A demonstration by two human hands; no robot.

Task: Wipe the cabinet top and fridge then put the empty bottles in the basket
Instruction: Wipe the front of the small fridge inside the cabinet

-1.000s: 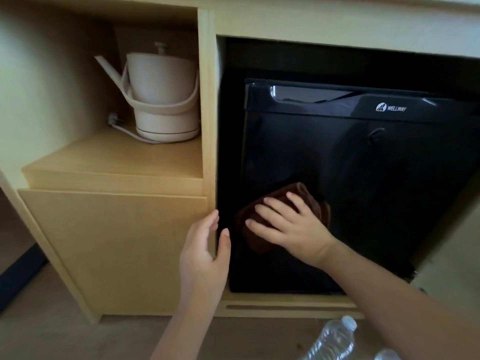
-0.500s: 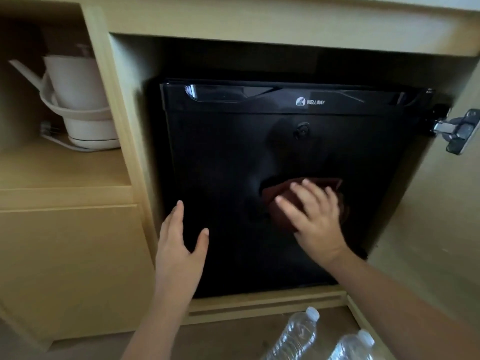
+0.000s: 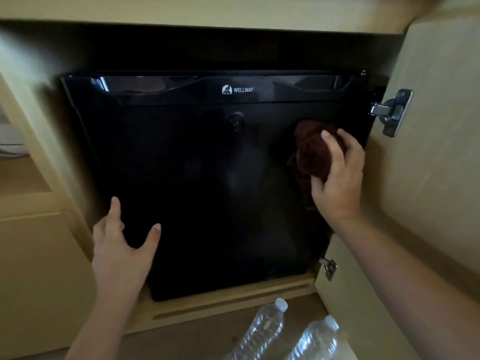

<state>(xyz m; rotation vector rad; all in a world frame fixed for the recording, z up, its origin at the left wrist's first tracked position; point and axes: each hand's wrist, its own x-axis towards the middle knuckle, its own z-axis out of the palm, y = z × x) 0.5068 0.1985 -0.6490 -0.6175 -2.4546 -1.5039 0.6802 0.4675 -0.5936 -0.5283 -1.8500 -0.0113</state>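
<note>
On the fridge (image 3: 202,178) door, upper right, near the hinge (image 3: 392,111): the dark red cloth (image 3: 309,152) is gripped, bunched, in the right hand (image 3: 340,175) and pressed to the black panel. Within the last second it has been carried across from the lower left, so most of the door's width is judged wiped. The left hand (image 3: 122,250) is held open at the lower left, fingers spread, nothing grasped; contact cannot be confirmed. Two bottles (image 3: 262,331) are left lying on the floor (image 3: 197,344), uncollected.

Left bottle (image 3: 262,331) and right bottle (image 3: 314,339): blurred, cut by the bottom edge. Cloth (image 3: 309,152): partly under my right hand (image 3: 340,178). White object (image 3: 10,141), far left: I cannot identify it.
</note>
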